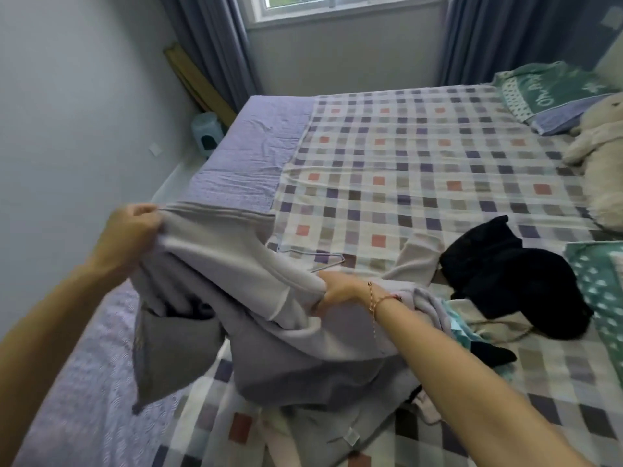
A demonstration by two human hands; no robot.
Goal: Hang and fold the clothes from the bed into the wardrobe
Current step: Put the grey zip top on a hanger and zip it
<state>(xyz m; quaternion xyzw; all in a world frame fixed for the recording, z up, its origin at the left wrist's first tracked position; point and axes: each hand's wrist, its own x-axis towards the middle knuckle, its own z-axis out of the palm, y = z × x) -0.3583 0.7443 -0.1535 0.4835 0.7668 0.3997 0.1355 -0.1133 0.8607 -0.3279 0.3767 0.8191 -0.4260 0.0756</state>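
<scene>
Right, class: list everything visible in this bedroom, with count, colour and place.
grey garment: one, pale grey, held above bed
wire hanger: one, silver, on blanket behind garment
black garment: one, black, blanket's right
checked blanket: one, white-purple-red, over bed
pillows: two, green dotted, right edge
plush toy: one, cream, far right
curtains: two, blue-grey, flanking window
stool: one, pale green, floor by bed
left hand: grips garment's edge
right hand: grips garment's middle

Green pillow cover (553, 83) reads "Oh-", the remainder illegible.
</scene>
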